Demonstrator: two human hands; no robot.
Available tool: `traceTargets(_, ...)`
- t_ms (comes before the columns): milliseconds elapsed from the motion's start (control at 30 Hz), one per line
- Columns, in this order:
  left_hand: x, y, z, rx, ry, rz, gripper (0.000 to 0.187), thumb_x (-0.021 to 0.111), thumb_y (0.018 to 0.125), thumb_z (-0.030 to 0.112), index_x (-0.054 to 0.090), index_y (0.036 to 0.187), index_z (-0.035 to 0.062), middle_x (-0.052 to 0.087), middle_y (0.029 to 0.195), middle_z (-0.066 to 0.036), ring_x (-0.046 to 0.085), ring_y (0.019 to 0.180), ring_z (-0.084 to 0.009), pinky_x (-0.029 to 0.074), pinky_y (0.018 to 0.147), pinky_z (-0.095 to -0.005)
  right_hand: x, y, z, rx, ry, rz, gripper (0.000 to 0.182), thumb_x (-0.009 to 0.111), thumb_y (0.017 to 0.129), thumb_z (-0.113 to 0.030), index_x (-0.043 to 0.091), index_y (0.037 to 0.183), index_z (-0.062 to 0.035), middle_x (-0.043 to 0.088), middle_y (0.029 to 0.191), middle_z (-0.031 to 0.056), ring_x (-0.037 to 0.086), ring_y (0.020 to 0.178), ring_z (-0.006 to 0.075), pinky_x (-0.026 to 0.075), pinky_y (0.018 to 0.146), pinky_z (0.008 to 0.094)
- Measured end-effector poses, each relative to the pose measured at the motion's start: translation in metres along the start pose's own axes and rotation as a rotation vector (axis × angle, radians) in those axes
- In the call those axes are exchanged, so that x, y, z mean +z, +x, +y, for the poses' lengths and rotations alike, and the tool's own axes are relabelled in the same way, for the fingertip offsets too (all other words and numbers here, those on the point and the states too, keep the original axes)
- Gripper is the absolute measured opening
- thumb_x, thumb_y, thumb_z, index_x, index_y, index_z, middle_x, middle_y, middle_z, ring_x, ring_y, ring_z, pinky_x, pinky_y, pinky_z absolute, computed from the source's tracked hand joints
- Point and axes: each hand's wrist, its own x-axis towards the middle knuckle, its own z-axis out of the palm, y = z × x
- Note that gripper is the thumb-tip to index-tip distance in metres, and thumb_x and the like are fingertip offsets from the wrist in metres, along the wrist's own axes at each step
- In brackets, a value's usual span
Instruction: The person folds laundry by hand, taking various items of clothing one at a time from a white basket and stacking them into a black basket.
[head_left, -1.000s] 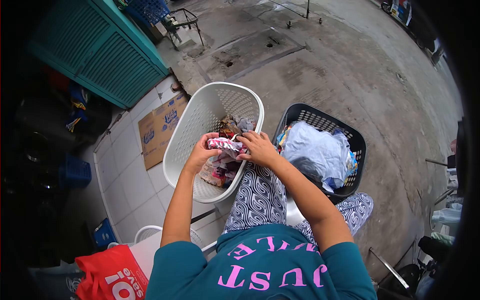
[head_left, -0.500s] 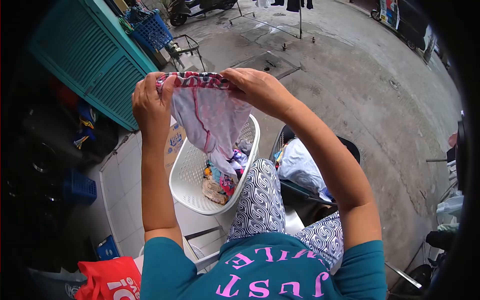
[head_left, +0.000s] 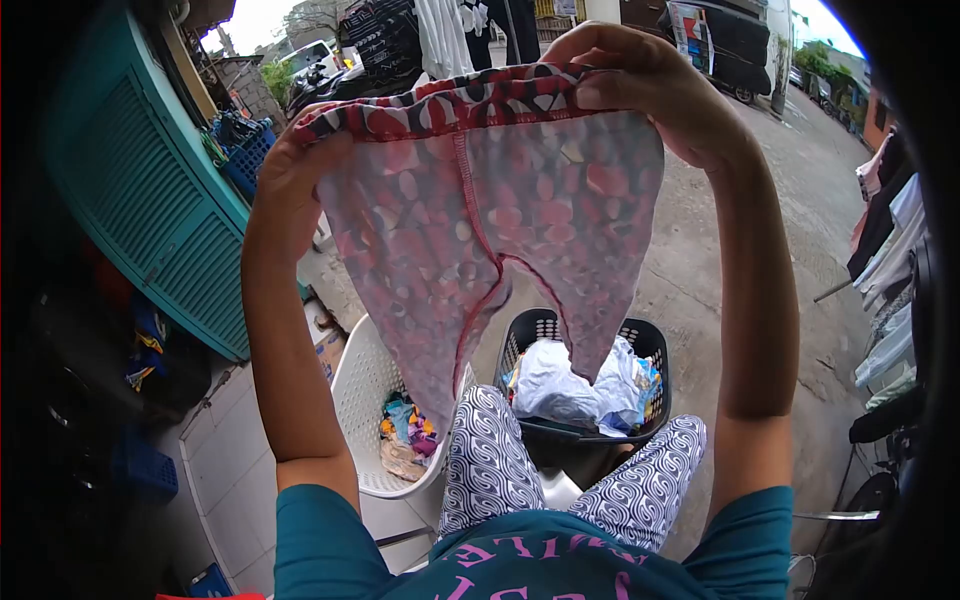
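A pair of pants (head_left: 480, 210), inside out with a red, black and white patterned waistband, hangs spread between my hands at chest height or above. My left hand (head_left: 300, 180) pinches the left end of the waistband. At the other end, my right hand (head_left: 640, 85) grips the band with thumb and fingers. The legs dangle over a white laundry basket (head_left: 352, 400) with some colourful clothes (head_left: 408, 435) at its bottom, and over a dark basket (head_left: 655, 350) heaped with a white garment (head_left: 560, 385) and other clothes.
A teal louvered door (head_left: 150, 190) stands on the left, with a blue basket (head_left: 247, 160) of hangers beside it. Clothes hang on a rack (head_left: 445, 40) ahead and along the right side (head_left: 890, 240). My patterned knees (head_left: 490, 450) sit close to both baskets.
The pants have been raised and stretched wider, with my hands farther apart. My view has tilted up, bringing more of the street and the dark basket into sight.
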Motion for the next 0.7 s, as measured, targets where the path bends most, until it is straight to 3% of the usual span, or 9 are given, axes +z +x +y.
traceTargets(33,0.000,0.011,-0.014,0.013,-0.008,-0.016,0.025,0.058,0.081,0.009,0.053,0.106,0.0050,0.061,0.093,-0.004,0.059,0.080,-0.0101,0.048,0.069,-0.0227,-0.008,0.000,0.004,-0.001,-0.018,0.013,0.028,0.064,0.074,-0.012,0.059,0.101,-0.0072,0.060,0.094,0.0034,0.056,0.085,0.0104,0.043,0.082,0.0254)
traceTargets(100,0.002,0.036,-0.045,-0.211,-0.193,-0.020,0.023,0.057,0.081,0.008,0.054,0.104,0.0062,0.061,0.092,-0.003,0.059,0.079,-0.0099,0.049,0.068,-0.0241,-0.021,0.000,0.031,0.205,-0.006,0.042,0.031,0.067,0.073,-0.017,0.057,0.101,-0.0069,0.059,0.085,0.0020,0.055,0.077,0.0082,0.044,0.067,0.0217)
traceTargets(167,0.025,0.048,-0.063,-0.266,-0.242,0.010,0.022,0.058,0.081,0.008,0.054,0.102,0.0065,0.061,0.090,-0.003,0.058,0.077,-0.0097,0.049,0.068,-0.0241,-0.033,-0.006,0.049,0.405,-0.106,0.105,0.032,0.068,0.073,-0.020,0.055,0.099,-0.0079,0.056,0.075,-0.0011,0.051,0.066,0.0052,0.037,0.050,0.0180)
traceTargets(267,0.070,0.060,-0.079,-0.306,-0.261,0.054,0.018,0.059,0.080,0.010,0.053,0.097,0.0066,0.059,0.086,-0.002,0.056,0.074,-0.0094,0.047,0.067,-0.0240,-0.038,-0.019,0.060,0.428,-0.026,0.270,0.032,0.069,0.073,-0.023,0.054,0.096,-0.0080,0.053,0.069,-0.0032,0.047,0.057,0.0035,0.026,0.042,0.0170)
traceTargets(433,0.140,0.064,-0.078,-0.132,0.112,0.046,0.019,0.057,0.082,0.015,0.050,0.098,0.0073,0.057,0.083,0.000,0.053,0.071,-0.0077,0.043,0.062,-0.0206,-0.013,-0.023,0.039,0.371,0.001,0.317,0.038,0.070,0.073,-0.029,0.052,0.098,-0.0052,0.060,0.078,0.0054,0.057,0.065,0.0070,0.043,0.048,0.0184)
traceTargets(500,0.154,0.063,-0.070,-0.159,0.160,0.018,0.020,0.056,0.083,0.017,0.049,0.099,0.0065,0.056,0.085,-0.001,0.052,0.072,-0.0069,0.041,0.062,-0.0183,0.000,-0.022,0.026,0.271,0.111,0.306,0.045,0.067,0.075,-0.032,0.051,0.099,0.0036,0.061,0.081,0.0120,0.063,0.069,0.0154,0.054,0.058,0.0274)
traceTargets(600,0.164,0.065,-0.059,-0.055,0.020,0.093,0.025,0.054,0.082,0.011,0.048,0.106,0.0049,0.056,0.090,-0.004,0.053,0.077,-0.0072,0.043,0.069,-0.0209,-0.003,-0.026,0.014,0.143,0.145,0.333,0.043,0.062,0.080,-0.036,0.053,0.102,0.0007,0.061,0.084,0.0070,0.060,0.074,0.0103,0.050,0.063,0.0224)
traceTargets(667,0.172,0.061,-0.050,0.009,0.018,0.053,0.028,0.052,0.081,0.007,0.047,0.108,0.0042,0.056,0.092,-0.004,0.053,0.080,-0.0080,0.043,0.073,-0.0221,-0.012,-0.025,0.011,-0.213,-0.741,0.278,0.038,0.064,0.074,-0.006,0.052,0.111,-0.0066,0.057,0.099,0.0085,0.055,0.089,0.0148,0.045,0.077,0.0272)
traceTargets(700,0.174,0.059,-0.047,0.078,0.023,0.015,0.031,0.050,0.080,0.003,0.047,0.110,0.0034,0.056,0.094,-0.004,0.054,0.082,-0.0087,0.043,0.077,-0.0233,-0.016,-0.023,0.013,-0.203,-0.737,0.277,0.038,0.064,0.074,-0.006,0.052,0.111,-0.0066,0.057,0.099,0.0085,0.055,0.089,0.0148,0.045,0.077,0.0272)
